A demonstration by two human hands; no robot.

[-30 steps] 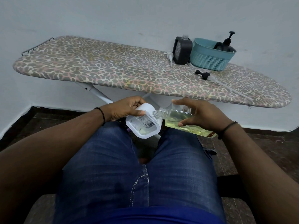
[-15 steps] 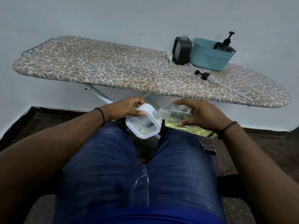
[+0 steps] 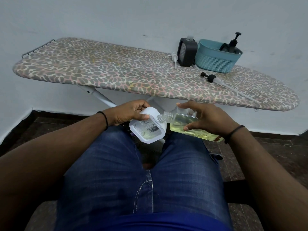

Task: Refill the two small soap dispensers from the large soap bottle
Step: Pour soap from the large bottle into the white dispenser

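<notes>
Above lap: right hand (image 3: 211, 120) fingers wrap large soap bottle (image 3: 186, 125), long axis near-level, neck leftward touching white dispenser (image 3: 148, 127) mouth; left hand (image 3: 128, 114) fingers clasp dispenser.

An ironing board (image 3: 116, 75) with a leopard-pattern cover is standing along the pale wall (image 3: 133, 19). A teal basket (image 3: 216, 60) is sitting on its right part. The dark floor (image 3: 275, 155) is showing below.

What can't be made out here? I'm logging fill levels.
Head view only:
- Black dispenser level: opaque casing hides it.
- Pump bottle: teal basket wall hides its body.
- Large bottle base: right hand and wrist cover it.
</notes>
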